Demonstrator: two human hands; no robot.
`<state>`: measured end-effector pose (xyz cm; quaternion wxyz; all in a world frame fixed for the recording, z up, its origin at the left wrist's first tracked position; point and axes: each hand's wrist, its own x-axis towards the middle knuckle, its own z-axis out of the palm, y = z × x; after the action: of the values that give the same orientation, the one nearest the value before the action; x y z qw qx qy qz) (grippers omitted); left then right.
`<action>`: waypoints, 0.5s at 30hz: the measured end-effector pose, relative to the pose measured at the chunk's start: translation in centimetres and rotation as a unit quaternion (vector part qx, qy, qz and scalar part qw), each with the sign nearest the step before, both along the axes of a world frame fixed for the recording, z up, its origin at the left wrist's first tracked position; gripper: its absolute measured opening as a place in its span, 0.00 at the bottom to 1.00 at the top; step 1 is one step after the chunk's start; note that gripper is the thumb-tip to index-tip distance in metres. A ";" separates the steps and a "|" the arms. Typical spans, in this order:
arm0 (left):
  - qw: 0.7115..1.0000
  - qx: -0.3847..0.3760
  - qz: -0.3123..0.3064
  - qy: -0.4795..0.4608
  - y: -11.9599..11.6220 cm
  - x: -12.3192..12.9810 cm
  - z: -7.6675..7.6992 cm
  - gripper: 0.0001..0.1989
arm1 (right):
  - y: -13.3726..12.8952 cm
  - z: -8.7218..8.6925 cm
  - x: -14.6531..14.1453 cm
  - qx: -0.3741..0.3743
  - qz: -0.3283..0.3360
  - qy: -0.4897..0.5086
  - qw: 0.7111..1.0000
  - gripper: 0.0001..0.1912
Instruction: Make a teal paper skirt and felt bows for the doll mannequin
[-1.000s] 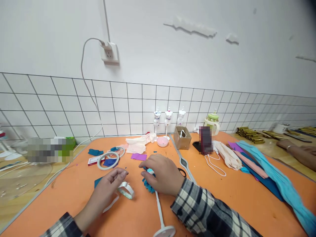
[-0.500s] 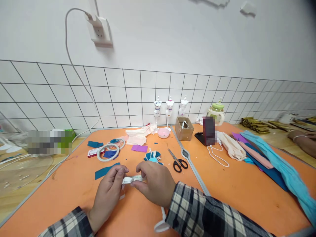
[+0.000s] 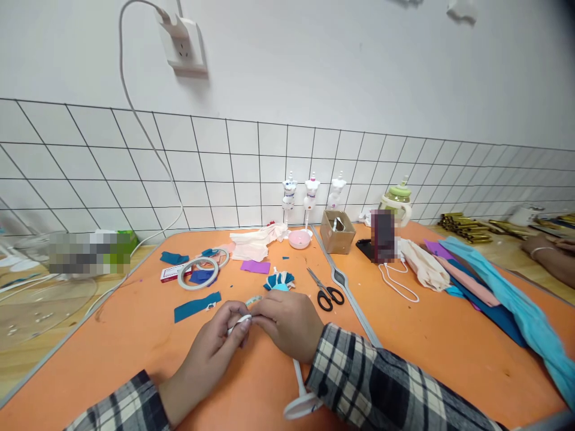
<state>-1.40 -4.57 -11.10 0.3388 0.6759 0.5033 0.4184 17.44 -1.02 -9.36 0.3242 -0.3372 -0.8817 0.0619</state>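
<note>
My left hand (image 3: 215, 344) pinches a narrow white strip (image 3: 239, 324) between thumb and fingers. Fingertips of my right hand (image 3: 285, 323) are closed at the strip's other end, touching my left fingers. A curved, faintly marked piece of strip (image 3: 254, 300) shows behind them. Under my right hand a small dress form lies on its side. Its teal-and-white pleated fabric (image 3: 279, 280) sticks out beyond the knuckles, and its white round base (image 3: 302, 406) shows near my wrist. Left of the hands lies a teal fabric strip (image 3: 196, 307) with a small white bit on it.
Black-handled scissors (image 3: 330, 297) lie right of my right hand. Tape rolls (image 3: 197, 274) and a purple scrap (image 3: 255, 267) are behind. Farther back stand a pink bowl (image 3: 299, 239), a cardboard box (image 3: 338, 233) and small dress forms (image 3: 311, 193). Fabric lengths (image 3: 494, 275) lie right.
My hands have come closer together, and the white strip that spanned the gap between them is now mostly hidden in my fingers. The small white bit on the teal strip has come into view.
</note>
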 end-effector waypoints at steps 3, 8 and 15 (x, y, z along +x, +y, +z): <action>1.000 -0.019 -0.022 -0.008 -0.1 -0.2 -0.5 0.13 | 0.3 0.3 0.2 -0.035 0.026 0.032 0.999 0.06; 0.997 0.027 0.007 0.072 0.2 -0.4 -0.2 0.15 | 0.1 1.4 0.3 -0.054 0.006 0.028 0.998 0.06; 0.975 0.117 0.062 0.178 0.2 -0.3 0.7 0.19 | -1.2 2.7 0.2 -0.017 -0.055 -0.079 0.995 0.07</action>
<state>-1.72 -4.35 -10.44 0.1360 0.7420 0.5440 0.3676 17.66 -2.24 -6.71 0.2511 -0.3943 -0.8834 0.0321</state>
